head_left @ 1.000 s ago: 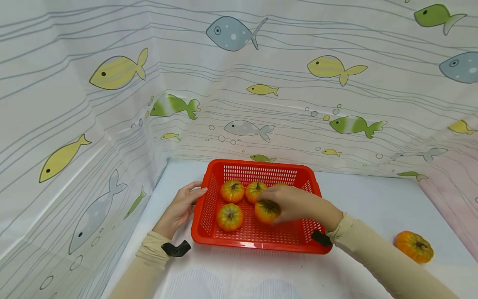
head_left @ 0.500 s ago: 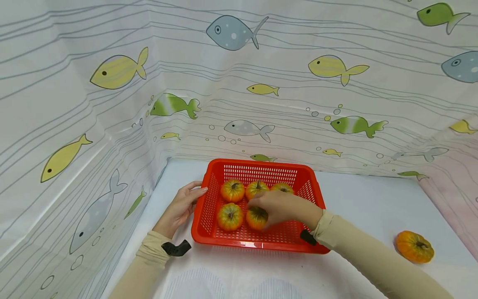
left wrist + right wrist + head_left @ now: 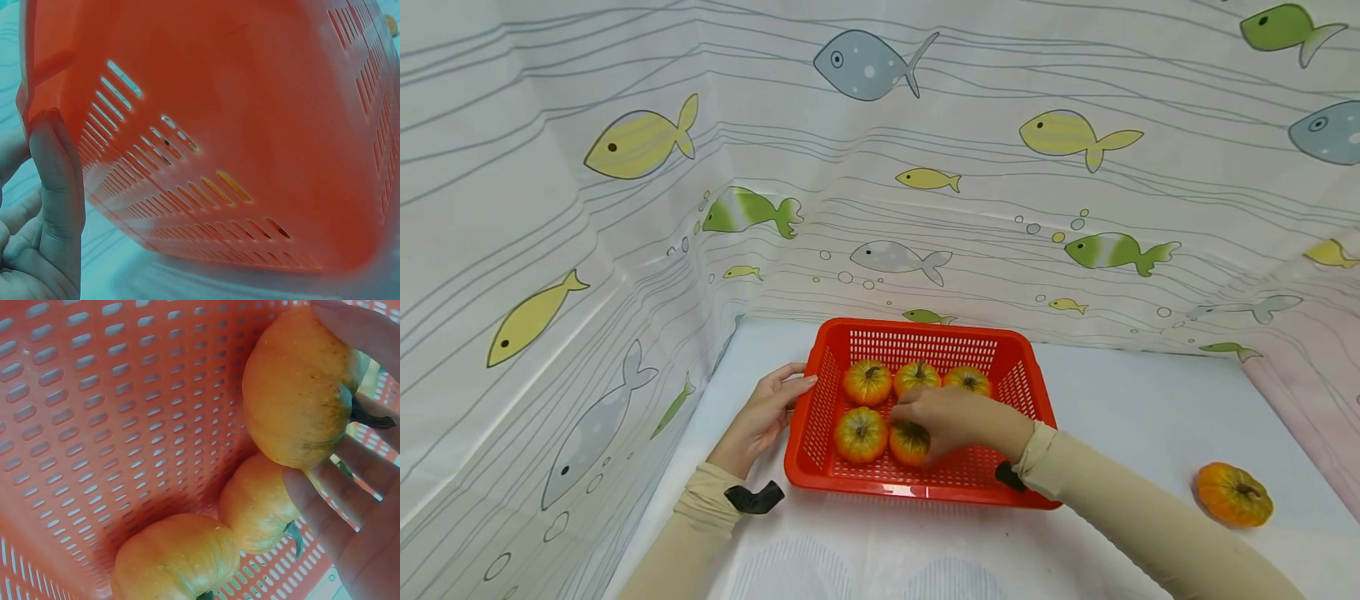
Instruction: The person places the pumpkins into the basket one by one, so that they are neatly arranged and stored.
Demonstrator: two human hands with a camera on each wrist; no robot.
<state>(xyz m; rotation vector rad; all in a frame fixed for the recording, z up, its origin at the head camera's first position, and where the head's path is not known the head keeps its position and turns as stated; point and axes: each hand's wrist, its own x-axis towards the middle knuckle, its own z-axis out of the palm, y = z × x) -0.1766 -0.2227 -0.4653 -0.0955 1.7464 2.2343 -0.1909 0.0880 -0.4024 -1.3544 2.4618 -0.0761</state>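
Note:
In the head view, a red slotted plastic basket (image 3: 925, 492) holds several small orange-and-yellow pumpkins. My right hand (image 3: 958, 417) grips one pumpkin (image 3: 908, 444) low inside, beside the front-left pumpkin (image 3: 861, 434). The right wrist view shows the gripped pumpkin (image 3: 300, 394) with its dark stem, the thumb above and fingers below. Behind it stand a pumpkin (image 3: 867, 382), another pumpkin (image 3: 916, 377) and a third pumpkin (image 3: 967, 380), partly covered by the hand. My left hand (image 3: 765, 417) holds the basket's left rim; the left wrist view has a finger under that rim (image 3: 47, 94).
One more pumpkin (image 3: 1234, 495) lies on the white tabletop (image 3: 1120, 417), right of the basket and beyond the right sleeve (image 3: 1142, 500). A fish-patterned curtain (image 3: 970, 217) rises behind the table and along the left.
My right hand has moved left with its pumpkin, bringing it close to the front-left one. The back-right pumpkin has come into fuller view. The left hand and basket stay in place.

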